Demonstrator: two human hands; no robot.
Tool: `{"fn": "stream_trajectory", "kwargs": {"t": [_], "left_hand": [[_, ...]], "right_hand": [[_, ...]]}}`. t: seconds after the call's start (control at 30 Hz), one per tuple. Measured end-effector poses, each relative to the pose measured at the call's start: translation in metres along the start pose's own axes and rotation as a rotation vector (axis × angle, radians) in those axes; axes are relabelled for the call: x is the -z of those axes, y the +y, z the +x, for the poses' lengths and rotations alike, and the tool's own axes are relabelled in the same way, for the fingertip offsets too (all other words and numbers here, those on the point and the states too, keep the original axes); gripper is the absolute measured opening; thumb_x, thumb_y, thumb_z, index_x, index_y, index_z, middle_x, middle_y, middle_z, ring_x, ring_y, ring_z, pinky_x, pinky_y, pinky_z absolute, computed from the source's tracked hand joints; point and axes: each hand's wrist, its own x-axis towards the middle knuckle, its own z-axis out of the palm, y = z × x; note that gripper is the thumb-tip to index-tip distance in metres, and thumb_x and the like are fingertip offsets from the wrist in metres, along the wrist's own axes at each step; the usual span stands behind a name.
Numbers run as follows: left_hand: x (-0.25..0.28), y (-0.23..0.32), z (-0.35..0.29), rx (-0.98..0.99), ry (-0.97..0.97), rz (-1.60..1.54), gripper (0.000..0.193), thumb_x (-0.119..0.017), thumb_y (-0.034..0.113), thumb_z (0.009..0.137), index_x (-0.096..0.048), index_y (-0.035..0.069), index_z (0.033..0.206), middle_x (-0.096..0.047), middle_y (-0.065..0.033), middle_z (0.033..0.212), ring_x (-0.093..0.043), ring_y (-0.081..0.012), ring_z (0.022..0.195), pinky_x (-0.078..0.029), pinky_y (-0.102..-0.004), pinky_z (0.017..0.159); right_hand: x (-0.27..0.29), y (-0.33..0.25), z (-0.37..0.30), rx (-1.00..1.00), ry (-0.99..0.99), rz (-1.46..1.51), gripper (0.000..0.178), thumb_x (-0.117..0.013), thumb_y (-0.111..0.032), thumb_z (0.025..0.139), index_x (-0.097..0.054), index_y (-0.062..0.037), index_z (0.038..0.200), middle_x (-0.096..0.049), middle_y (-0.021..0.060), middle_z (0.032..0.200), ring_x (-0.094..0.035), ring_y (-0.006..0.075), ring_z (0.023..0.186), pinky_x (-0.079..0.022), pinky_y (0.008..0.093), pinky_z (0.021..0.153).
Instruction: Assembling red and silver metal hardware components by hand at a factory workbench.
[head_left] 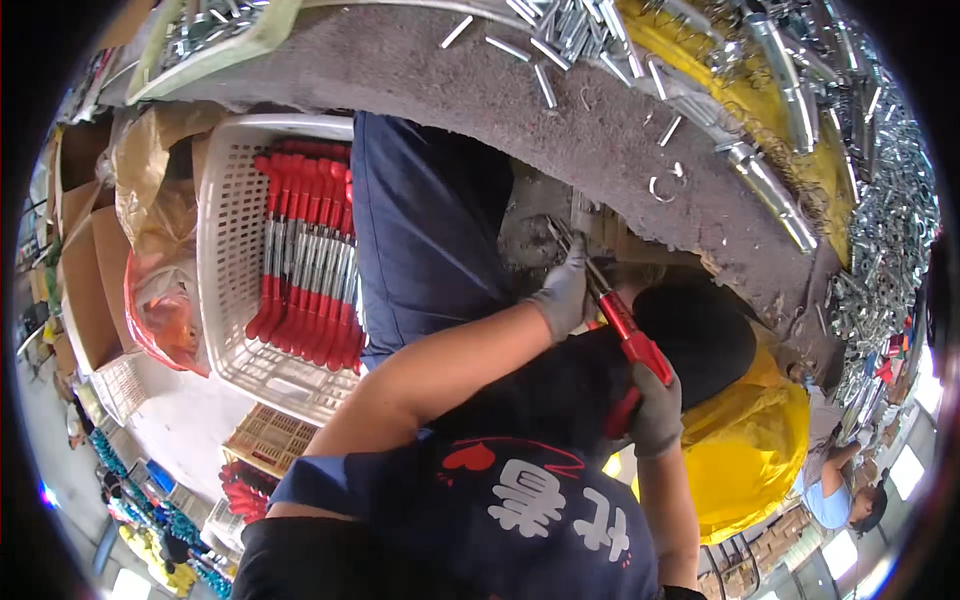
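My right hand [657, 412], in a grey glove, is wrapped round the red handle end of a long hand tool [618, 315] with a slim metal front. The tool lies slantwise over my lap, its metal end pointing away from me. My left hand [563, 293], gloved too, is closed at the metal part near the front, its fingertips partly hidden. Left of my leg, a white plastic basket [222, 250] holds a row of similar red-ended tools [305, 255] with silver middles. The tool's exact kind is not clear.
A grey bench [420, 70] curves across the front, strewn with metal pins [570, 35] and a larger metal tube [770, 195]. Small metal parts [885, 210] heap at the right. A yellow sack [750, 450] lies beside my right arm; cardboard boxes [95, 270] stand left. Another person [832, 490] sits at far right.
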Motion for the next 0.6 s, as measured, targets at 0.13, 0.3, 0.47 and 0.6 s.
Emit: {"fn": "stream_trajectory", "kwargs": {"t": [0.13, 0.3, 0.47, 0.6], "left_hand": [[0.014, -0.021, 0.025, 0.038, 0.306, 0.285, 0.028, -0.040, 0.026, 0.098, -0.055, 0.009, 0.115, -0.062, -0.0069, 0.108, -0.062, -0.0220, 0.097, -0.055, -0.0409, 0.080], [0.043, -0.017, 0.058, 0.070, 0.361, 0.327, 0.031, -0.040, 0.030, 0.097, -0.055, 0.009, 0.115, -0.062, -0.0056, 0.109, -0.061, -0.0192, 0.097, -0.054, -0.0389, 0.077], [0.055, -0.014, 0.071, -0.041, 0.308, 0.354, 0.033, -0.041, 0.032, 0.097, -0.056, 0.009, 0.114, -0.062, -0.0057, 0.108, -0.061, -0.0192, 0.095, -0.054, -0.0384, 0.075], [0.058, -0.011, 0.077, -0.150, 0.246, 0.377, 0.034, -0.041, 0.034, 0.096, -0.056, 0.008, 0.113, -0.062, -0.0058, 0.108, -0.061, -0.0192, 0.094, -0.054, -0.0379, 0.073]], "right_hand": [[0.014, 0.033, 0.029, 0.078, 0.010, -0.446, 0.046, -0.069, -0.010, 0.079, -0.056, 0.0028, 0.122, -0.064, 0.0057, 0.103, -0.060, 0.0117, 0.091, -0.047, 0.0256, 0.083], [0.004, 0.048, 0.052, 0.104, -0.001, -0.585, 0.044, -0.068, -0.009, 0.079, -0.057, 0.0019, 0.120, -0.065, 0.0057, 0.101, -0.059, 0.0116, 0.091, -0.047, 0.0262, 0.083], [-0.003, 0.045, 0.052, 0.107, 0.003, -0.531, 0.041, -0.067, -0.009, 0.080, -0.058, 0.0005, 0.119, -0.064, 0.0037, 0.100, -0.058, 0.0108, 0.089, -0.047, 0.0260, 0.083], [-0.011, 0.033, 0.057, 0.162, -0.010, -0.697, 0.037, -0.068, -0.010, 0.079, -0.060, 0.0005, 0.114, -0.065, 0.0053, 0.097, -0.059, 0.0109, 0.088, -0.047, 0.0267, 0.079]]}}
